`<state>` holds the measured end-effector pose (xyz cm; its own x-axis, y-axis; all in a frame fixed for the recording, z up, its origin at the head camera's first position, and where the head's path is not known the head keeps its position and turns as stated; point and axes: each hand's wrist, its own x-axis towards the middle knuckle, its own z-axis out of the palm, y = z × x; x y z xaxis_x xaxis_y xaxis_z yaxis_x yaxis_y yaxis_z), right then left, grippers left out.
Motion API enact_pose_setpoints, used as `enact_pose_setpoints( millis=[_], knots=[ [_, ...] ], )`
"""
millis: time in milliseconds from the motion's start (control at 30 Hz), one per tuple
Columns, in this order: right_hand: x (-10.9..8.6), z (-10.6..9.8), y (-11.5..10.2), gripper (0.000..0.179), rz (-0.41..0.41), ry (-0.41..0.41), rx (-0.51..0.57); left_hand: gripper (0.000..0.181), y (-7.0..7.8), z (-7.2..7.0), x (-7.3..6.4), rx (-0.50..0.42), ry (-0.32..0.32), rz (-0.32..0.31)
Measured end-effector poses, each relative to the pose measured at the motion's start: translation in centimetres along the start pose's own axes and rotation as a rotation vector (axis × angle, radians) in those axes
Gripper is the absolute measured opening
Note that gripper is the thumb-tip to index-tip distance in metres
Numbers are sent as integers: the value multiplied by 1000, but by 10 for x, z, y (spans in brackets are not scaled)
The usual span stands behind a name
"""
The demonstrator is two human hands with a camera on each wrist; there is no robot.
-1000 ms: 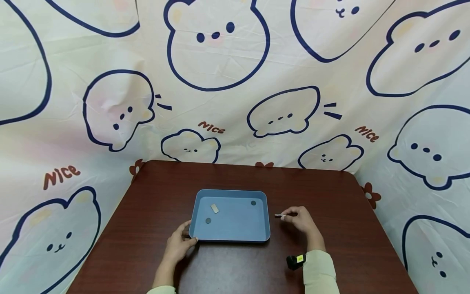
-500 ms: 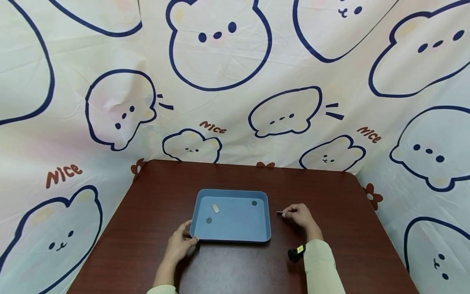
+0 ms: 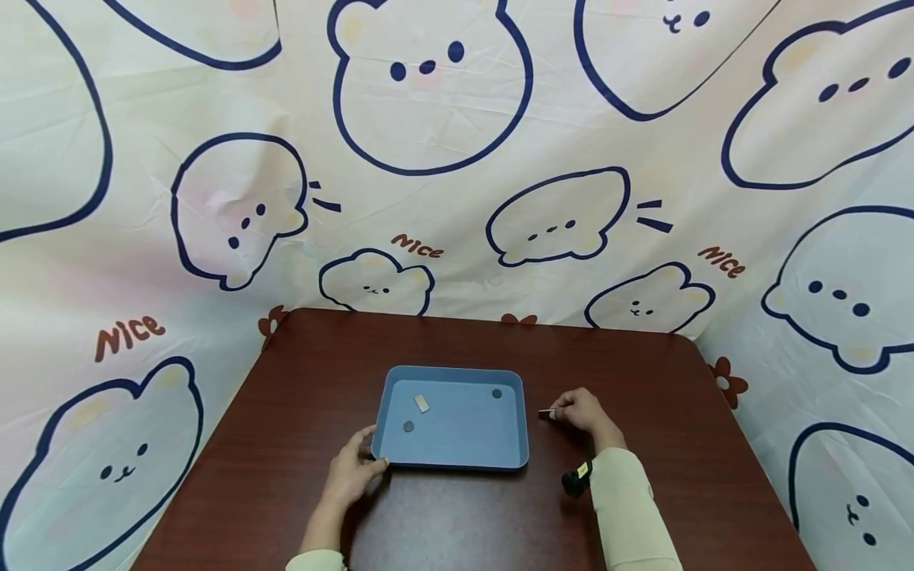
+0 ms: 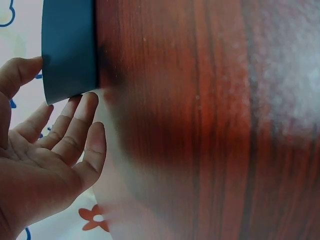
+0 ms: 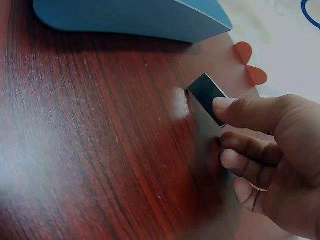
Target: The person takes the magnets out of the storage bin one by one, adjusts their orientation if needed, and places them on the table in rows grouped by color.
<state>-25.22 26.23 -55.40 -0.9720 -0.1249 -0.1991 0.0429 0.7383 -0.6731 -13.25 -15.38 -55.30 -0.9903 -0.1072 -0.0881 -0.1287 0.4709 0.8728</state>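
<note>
A blue rectangular tray [image 3: 457, 448] lies on the table, with a small pale rectangular piece [image 3: 421, 404] and two dark round discs inside, one disc [image 3: 408, 427] near the left and another disc [image 3: 497, 393] at the back right. My left hand [image 3: 349, 472] holds the tray's front left corner, thumb on one side and fingers on the other. To the right of the tray, my right hand [image 3: 581, 411] pinches a small, thin rectangular piece [image 5: 204, 93] with a dark glossy face and pale edge. Its index finger is mostly hidden behind the piece and thumb.
The dark red-brown wooden table [image 3: 457, 523] reflects light near its front. A cloth with bear drawings [image 3: 443, 198] hangs behind and along both sides. A black wrist device with a yellow label [image 3: 577, 480] is at the right sleeve.
My right hand has moved slightly away from me, the pinched piece still between its fingers. The left hand stays at the tray corner. The whole head view has shifted a little.
</note>
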Motion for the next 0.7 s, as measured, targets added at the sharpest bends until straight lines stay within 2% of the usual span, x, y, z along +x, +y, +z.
enact_pose_setpoints(
  millis=[200,433,700],
  knots=[
    [3,-5,-2,6,17,-26,-24,61,1,1,1,-15,-4,-3],
    [3,-2,1,7,24,-39,-21,58,0,1,0,-12,27,51],
    [3,-2,0,9,14,-37,-38,60,-2,1,1,-15,5,4]
  ],
)
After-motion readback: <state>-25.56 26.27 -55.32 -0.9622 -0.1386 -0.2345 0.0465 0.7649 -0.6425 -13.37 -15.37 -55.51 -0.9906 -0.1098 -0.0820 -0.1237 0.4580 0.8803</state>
